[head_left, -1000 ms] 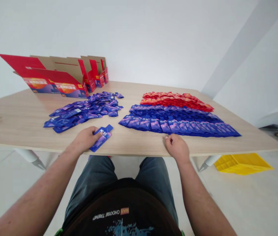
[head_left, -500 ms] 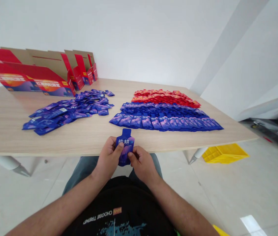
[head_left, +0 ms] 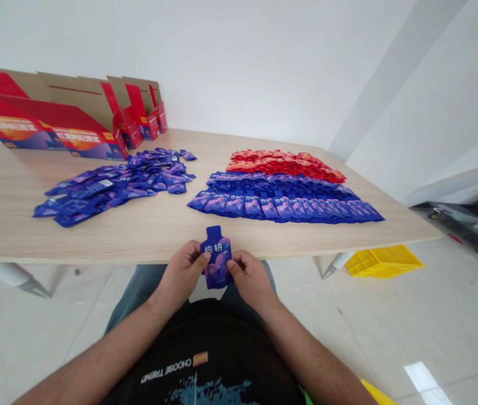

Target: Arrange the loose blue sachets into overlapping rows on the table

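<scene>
Here, one blue pouch (head_left: 217, 260), upright at the near table (head_left: 146, 236) edge: left hand (head_left: 182, 274) and right hand (head_left: 250, 275) pinch its sides. Beyond: loose blue pouches (head_left: 112, 188), ordered rows (head_left: 285, 194), red cartons (head_left: 53, 126).

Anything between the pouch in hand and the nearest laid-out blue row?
Nothing visible. The left hand and right hand hold the pouch at the near edge; only bare table separates it from the front blue row.
</scene>
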The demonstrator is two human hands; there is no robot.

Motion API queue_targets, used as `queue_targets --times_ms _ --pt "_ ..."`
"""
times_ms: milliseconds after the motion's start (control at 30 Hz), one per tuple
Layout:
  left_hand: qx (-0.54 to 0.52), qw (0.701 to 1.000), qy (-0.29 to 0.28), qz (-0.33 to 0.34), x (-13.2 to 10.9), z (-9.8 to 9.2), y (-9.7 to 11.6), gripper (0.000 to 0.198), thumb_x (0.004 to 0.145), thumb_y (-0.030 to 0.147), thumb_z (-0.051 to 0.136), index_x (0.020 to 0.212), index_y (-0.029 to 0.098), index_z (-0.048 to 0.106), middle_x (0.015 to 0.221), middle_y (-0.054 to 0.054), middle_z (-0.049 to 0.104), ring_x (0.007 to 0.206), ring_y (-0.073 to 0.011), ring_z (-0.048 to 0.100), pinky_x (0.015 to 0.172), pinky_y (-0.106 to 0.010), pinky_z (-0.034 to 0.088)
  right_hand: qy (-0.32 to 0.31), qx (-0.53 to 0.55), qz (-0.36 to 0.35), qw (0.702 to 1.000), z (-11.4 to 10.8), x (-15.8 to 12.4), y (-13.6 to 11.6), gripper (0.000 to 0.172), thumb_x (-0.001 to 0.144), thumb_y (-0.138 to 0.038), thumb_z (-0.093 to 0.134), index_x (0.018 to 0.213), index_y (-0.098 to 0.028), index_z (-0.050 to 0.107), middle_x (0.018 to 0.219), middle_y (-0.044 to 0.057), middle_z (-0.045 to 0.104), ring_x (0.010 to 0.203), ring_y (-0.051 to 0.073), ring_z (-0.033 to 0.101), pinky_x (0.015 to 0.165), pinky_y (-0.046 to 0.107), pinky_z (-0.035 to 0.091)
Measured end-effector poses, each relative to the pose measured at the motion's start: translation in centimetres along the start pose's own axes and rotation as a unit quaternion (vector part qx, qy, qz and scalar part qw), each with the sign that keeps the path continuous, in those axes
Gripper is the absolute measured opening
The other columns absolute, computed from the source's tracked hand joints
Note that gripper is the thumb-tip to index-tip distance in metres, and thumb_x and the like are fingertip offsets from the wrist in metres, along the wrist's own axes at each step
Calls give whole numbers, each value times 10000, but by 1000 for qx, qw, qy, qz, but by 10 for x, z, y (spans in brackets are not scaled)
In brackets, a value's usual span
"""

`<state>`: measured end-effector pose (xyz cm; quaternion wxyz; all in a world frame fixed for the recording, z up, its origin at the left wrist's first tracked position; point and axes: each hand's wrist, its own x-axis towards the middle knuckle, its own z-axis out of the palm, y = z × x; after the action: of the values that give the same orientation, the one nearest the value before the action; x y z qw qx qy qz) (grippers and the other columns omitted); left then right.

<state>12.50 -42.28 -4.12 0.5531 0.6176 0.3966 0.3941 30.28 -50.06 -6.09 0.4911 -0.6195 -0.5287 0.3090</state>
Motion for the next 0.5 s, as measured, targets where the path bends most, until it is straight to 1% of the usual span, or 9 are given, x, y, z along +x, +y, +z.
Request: queue_targets --times_ms 100,167,233,300,367,433,500 --pt "31 999 -16 10 3 -11 0 290 869 517 674 799 248 590 647 1 649 619 -187 625 639 -326 517 15 12 6 1000 -7 3 2 292 972 -490 596 898 -225 694 757 0 670 699 177 589 661 293 474" --pt "70 997 -1 26 7 -23 2 284 875 520 651 818 246 604 646 -8 667 631 -196 645 662 -335 525 38 23 20 999 -19 7 5 317 963 -526 606 892 -227 686 696 -16 619 635 168 548 603 283 448" --pt "121 992 30 37 14 -39 5 284 866 528 635 828 247 608 643 -12 673 630 -203 648 661 -337 517 74 33 31 996 -38 14 7 351 942 -576 628 886 -231 670 650 -31 572 575 159 505 549 275 420" --pt "177 981 67 41 22 -57 10 277 854 527 614 840 250 612 653 -16 682 636 -214 653 667 -344 514 121 34 33 992 -67 25 9 388 907 -622 658 872 -236 645 625 -43 540 527 146 462 506 269 393" --pt "235 965 109 39 31 -73 16 258 843 509 591 849 253 616 675 -23 697 662 -228 662 686 -353 513 175 8 37 984 -103 42 8 388 895 -622 664 855 -240 615 615 -53 518 499 134 432 481 264 370" --pt "284 948 140 22 39 -84 20 238 832 490 571 851 256 617 692 -27 706 689 -243 668 705 -362 508 212 -50 52 975 -139 63 6 325 932 -548 633 837 -240 589 599 -62 495 484 123 417 476 255 351" --pt "320 934 156 -5 43 -89 22 227 819 477 553 855 262 616 695 -27 704 703 -254 665 715 -369 502 222 -106 76 966 -169 85 1 255 967 -437 606 813 -236 576 567 -68 470 471 117 412 472 246 322"
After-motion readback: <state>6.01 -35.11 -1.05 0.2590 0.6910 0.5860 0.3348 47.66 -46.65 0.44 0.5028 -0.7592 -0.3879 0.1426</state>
